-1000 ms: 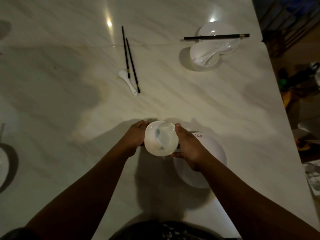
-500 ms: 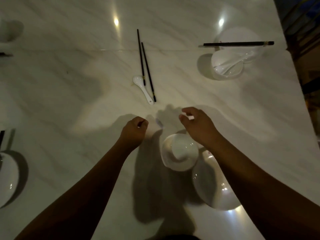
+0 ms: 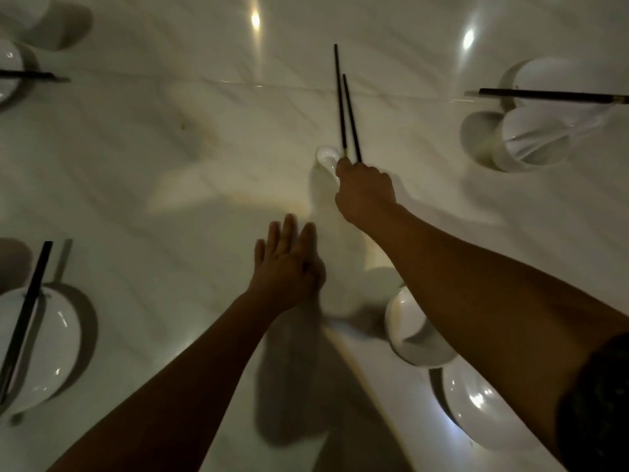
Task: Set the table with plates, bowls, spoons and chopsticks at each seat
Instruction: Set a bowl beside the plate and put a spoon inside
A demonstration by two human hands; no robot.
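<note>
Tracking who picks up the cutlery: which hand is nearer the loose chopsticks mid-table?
Right. The right hand grips the chopsticks at their near ends; the left hand is open, apart from them, lower and to the left in view.

**A dimly lit dining room, with a table laid for several seats; home or restaurant cannot be told.**

A broad, glossy tabletop of pale veined marble (image 3: pixel 170 165) fills the view and mirrors ceiling lamps as two bright glare spots (image 3: pixel 255 20) at 12 and 1 o'clock. Settings ring it. At 2 o'clock there is a round white ceramic plate (image 3: pixel 551 74), a deep white bowl (image 3: pixel 531 137) and long black chopsticks (image 3: pixel 551 96). At 8 o'clock a white oval-looking plate (image 3: pixel 44 349) carries dark chopsticks (image 3: pixel 23 321). At 10 o'clock a white dish (image 3: pixel 8 68) is crossed by black sticks (image 3: pixel 27 75). At 5 o'clock a small white bowl (image 3: pixel 408 332) sits just beside a shiny white plate (image 3: pixel 476 403). Near the centre are a loose pair of black chopsticks (image 3: pixel 343 107) and a white ceramic spoon (image 3: pixel 326 158).
</note>
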